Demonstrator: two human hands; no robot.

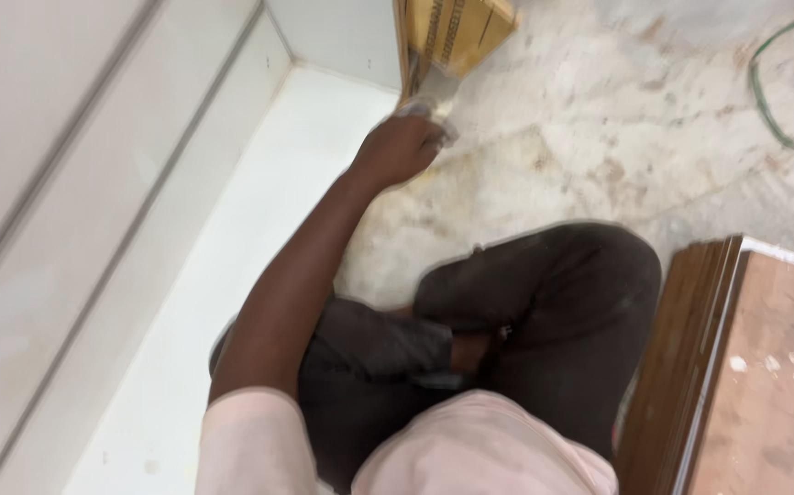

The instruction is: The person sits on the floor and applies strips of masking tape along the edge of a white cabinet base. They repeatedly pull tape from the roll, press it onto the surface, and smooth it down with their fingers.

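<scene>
Head view is showing the left hand [402, 147] reaching toward twelve o'clock and closing around a blurred tool with a pale blade [434, 87], which is touching the foot of a wooden board [457, 27] standing on the stained concrete floor [617, 137]. White panels [94, 229] are lying at nine o'clock, brown boards [736, 367] are stacking at four o'clock, and the right hand is not showing.

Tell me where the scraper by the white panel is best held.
By its handle, from the near side, as the left hand does now. The scraper points its flat blade away toward the cardboard, so only the handle end faces the person.
</scene>
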